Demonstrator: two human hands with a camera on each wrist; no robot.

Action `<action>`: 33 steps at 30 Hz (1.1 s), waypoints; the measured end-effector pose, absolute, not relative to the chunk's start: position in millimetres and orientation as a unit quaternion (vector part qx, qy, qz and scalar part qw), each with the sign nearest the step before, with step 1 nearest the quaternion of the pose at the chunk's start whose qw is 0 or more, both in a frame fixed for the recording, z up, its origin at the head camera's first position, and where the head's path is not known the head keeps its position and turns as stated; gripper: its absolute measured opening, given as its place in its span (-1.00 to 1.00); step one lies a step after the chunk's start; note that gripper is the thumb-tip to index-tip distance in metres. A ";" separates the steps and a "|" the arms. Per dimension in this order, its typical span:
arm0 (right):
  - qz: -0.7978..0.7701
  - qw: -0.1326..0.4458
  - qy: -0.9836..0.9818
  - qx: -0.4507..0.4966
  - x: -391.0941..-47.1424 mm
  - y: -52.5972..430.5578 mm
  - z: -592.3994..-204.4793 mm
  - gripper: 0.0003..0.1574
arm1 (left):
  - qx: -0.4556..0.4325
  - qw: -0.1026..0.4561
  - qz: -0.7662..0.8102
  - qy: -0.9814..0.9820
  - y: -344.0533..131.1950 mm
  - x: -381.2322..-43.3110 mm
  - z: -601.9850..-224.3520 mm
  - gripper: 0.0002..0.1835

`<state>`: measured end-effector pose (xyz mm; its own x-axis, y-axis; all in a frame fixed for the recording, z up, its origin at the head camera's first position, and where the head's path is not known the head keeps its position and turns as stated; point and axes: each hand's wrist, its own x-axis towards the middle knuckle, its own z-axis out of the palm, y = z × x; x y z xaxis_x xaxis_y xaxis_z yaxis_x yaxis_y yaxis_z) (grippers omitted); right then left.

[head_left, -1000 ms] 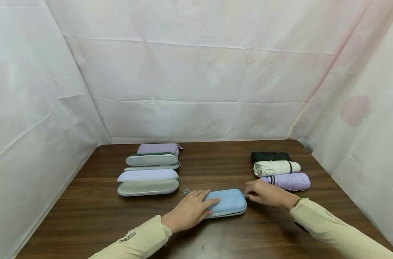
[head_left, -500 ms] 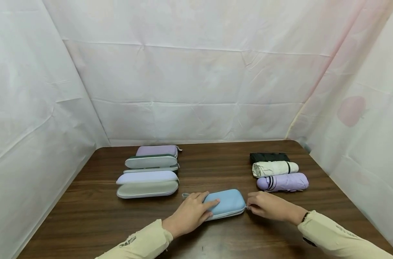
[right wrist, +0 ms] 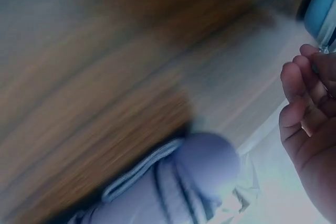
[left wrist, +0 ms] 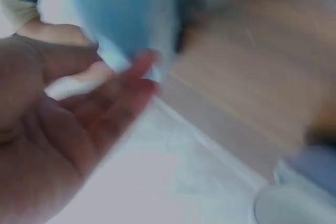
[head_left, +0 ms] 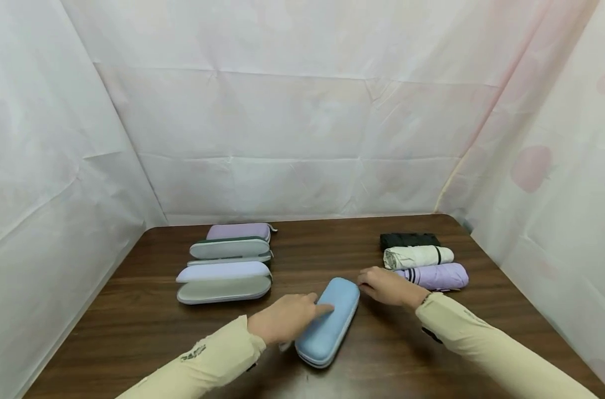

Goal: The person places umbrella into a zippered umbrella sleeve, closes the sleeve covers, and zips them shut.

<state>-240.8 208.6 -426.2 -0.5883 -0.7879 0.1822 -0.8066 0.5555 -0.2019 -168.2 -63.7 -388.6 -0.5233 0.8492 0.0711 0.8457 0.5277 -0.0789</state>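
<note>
A light blue zip case [head_left: 331,324] lies slanted on the table, its far end toward the back right. My left hand [head_left: 285,318] holds it at its left side, with one finger stretched over the lid. The left wrist view is blurred, but fingertips show against the edge of the blue case [left wrist: 113,11]. At the far end of the case, my right hand [head_left: 388,285] pinches the small zipper pull [right wrist: 324,50], as the right wrist view shows. The zip side faces right, and the lid lies down on the base.
On the left lie a purple case [head_left: 237,230], a grey-green case [head_left: 229,249] standing ajar and a lavender case [head_left: 225,270] with its lid raised. Folded umbrellas, black [head_left: 409,240], white [head_left: 416,256] and lilac [head_left: 437,276], lie close to my right hand. A white curtain [head_left: 292,111] hangs behind the table.
The blue case has swung from lying crosswise to pointing away from me, its right end moving to the back. My right hand has moved up and left with the zipper pull.
</note>
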 end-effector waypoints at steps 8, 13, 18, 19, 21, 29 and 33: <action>0.144 0.005 -0.889 0.436 -256.4 183.4 -437.7 -0.86 | -0.599 0.117 0.114 -0.784 -58.4 -187.6 -406.3 -0.43; 0.157 0.010 -0.879 0.450 -259.6 181.2 -443.4 -0.86 | -0.612 0.130 0.125 -0.770 -53.7 -188.5 -413.5 -0.48; 0.180 0.022 -0.866 0.465 -265.0 184.9 -439.0 -0.86 | -0.610 0.134 0.138 -0.768 -54.4 -194.0 -406.3 -0.45; 0.178 0.023 -0.868 0.463 -264.7 185.8 -438.3 -0.86 | -0.609 0.136 0.141 -0.769 -54.0 -194.4 -405.5 -0.45; 0.175 0.020 -0.871 0.460 -263.3 188.0 -436.3 -0.86 | -0.607 0.141 0.148 -0.768 -52.6 -195.2 -404.1 -0.45; 0.182 0.010 -0.873 0.452 -248.2 195.3 -431.6 -0.88 | -0.608 0.138 0.158 -0.766 -49.4 -195.4 -401.3 -0.47; 0.194 0.018 -0.862 0.467 -242.8 196.1 -434.7 -0.88 | -0.606 0.133 0.154 -0.769 -51.3 -193.7 -401.5 -0.47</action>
